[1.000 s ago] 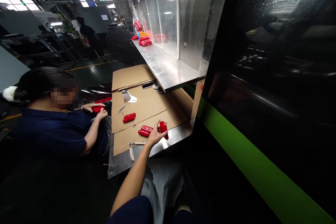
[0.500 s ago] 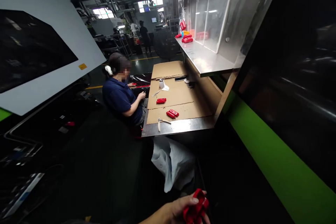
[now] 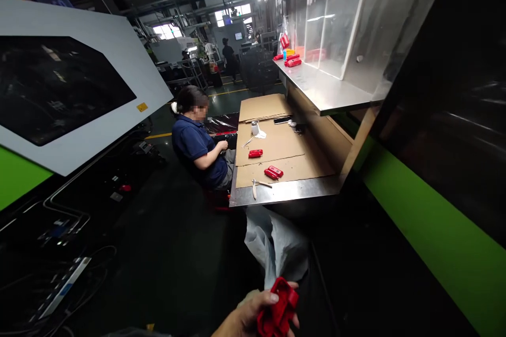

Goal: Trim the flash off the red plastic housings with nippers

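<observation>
My left hand [image 3: 253,311] is closed around a hollow red plastic part [image 3: 277,308] at the bottom of the view. The thumb presses on its near side and fingertips show at its right edge. The part's open, recessed side faces up toward me. Just beyond it hangs a crumpled pale grey bag or sheet [image 3: 276,245], below the table's front edge. My right hand is out of view. On the cardboard-covered table [image 3: 284,143] lie two red parts, one nearer [image 3: 273,172] and one farther [image 3: 255,153]. Pliers [image 3: 255,188] with pale handles rest at the metal front edge.
A co-worker [image 3: 197,139] in a dark blue shirt sits left of the table, hands together. A metal shelf [image 3: 316,87] with several red parts [image 3: 292,62] overhangs the right side. Machines stand left [image 3: 90,58] and right [image 3: 427,231]. A white bottle [image 3: 254,127] stands on the table.
The view has turned left, so the scene sits farther right. My left hand, with the red part, has moved left in the picture. The co-worker's hands have come together.
</observation>
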A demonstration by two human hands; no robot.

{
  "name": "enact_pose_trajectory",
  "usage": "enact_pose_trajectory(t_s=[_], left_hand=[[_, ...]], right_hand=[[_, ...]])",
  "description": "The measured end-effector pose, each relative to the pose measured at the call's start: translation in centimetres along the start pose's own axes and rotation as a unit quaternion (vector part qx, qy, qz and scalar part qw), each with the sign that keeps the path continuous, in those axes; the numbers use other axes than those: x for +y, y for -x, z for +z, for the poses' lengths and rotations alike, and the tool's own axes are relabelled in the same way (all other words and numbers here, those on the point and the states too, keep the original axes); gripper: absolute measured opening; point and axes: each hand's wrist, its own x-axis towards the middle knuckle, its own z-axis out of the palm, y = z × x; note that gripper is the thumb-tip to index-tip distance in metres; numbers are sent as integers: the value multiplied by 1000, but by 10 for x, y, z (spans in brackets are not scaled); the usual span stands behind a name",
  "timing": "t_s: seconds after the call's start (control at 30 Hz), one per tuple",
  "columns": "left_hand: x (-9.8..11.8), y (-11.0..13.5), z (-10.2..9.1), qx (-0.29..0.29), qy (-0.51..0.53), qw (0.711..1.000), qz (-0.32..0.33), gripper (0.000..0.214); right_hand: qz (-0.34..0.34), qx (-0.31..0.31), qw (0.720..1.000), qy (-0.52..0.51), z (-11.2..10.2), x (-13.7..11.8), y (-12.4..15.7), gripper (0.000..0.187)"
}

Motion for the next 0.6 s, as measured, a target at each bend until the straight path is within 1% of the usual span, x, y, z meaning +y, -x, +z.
enact_pose_trajectory(t_s=[0.07, 0.1, 0.13, 0.2, 0.27, 0.33, 0.37, 0.4, 0.47, 0.53, 0.6], left_hand=[[22, 19, -11, -6, -5, 999, 31, 102], [34, 27, -16, -7, -9, 999, 48, 108], [47, 36, -21, -6, -11, 998, 69, 109], [76, 53, -32, 2, -13, 993, 117, 97], [111, 70, -44, 3, -21, 988, 153, 83], [150, 85, -59, -28, -35, 986, 161, 76], [172, 91, -66, -54, -37, 984, 163, 72], [194, 97, -73, -84, -31, 981, 170, 69], [240, 107, -84, -125, -10, 976, 179, 62], [284, 113, -89, -128, 4, 977, 171, 56], [322, 114, -90, -123, 8, 980, 154, 57]], right_hand=[[-13, -7, 1000, 22, 28, -21, -33, 39], [-22, -8, 999, 36, 44, -35, -53, 43], [-37, -8, 998, 50, 62, -53, -76, 48], [-88, -6, 993, 84, 101, -95, -127, 62], [-157, -15, 979, 129, 142, -139, -179, 75], [-196, -24, 964, 181, 181, -178, -225, 85], [-198, -24, 958, 207, 198, -193, -243, 88], [-189, -20, 954, 231, 213, -205, -258, 88], [-158, -7, 950, 270, 234, -218, -276, 82], [-133, 3, 947, 293, 244, -223, -282, 75], [-125, 7, 946, 300, 246, -225, -279, 67]])
